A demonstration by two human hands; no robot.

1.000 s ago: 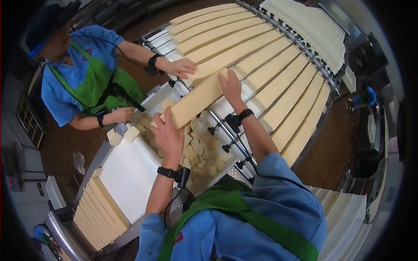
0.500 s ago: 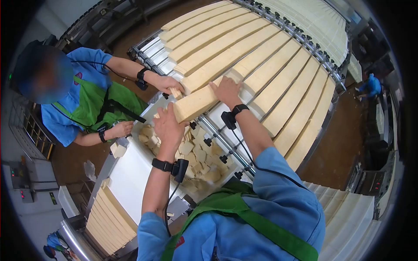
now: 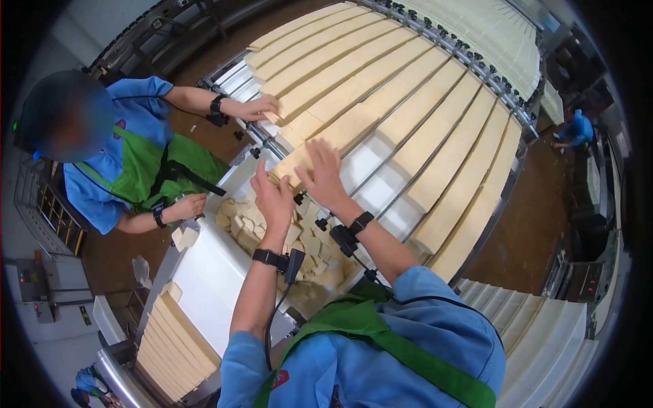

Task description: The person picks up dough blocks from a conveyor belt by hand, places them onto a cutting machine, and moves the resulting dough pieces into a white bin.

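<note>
A long pale yellow block (image 3: pixel 350 129), apparently of stacked thin sheets, lies in a lane between the metal rods of the conveyor. My left hand (image 3: pixel 273 198) is at the block's near end, fingers stretched and apart, right beside the end face above the scrap bin. Over the block's side, my right hand (image 3: pixel 325 175) lies with fingers spread, close to the same end. Below my hands, a white bin (image 3: pixel 231 262) contains broken pale pieces (image 3: pixel 309 241).
Several similar pale strips (image 3: pixel 435 102) fan out along the rods. Across at the left, a co-worker's hand (image 3: pixel 258 107) touches the end of another strip. A row of stacked strips (image 3: pixel 173 340) stands lower left. Black knobs (image 3: pixel 322 223) line the near rail.
The block has gone from slanting between my hands to lying in line with the other strips. My right hand slid toward its near end. The co-worker's hand moved up and away.
</note>
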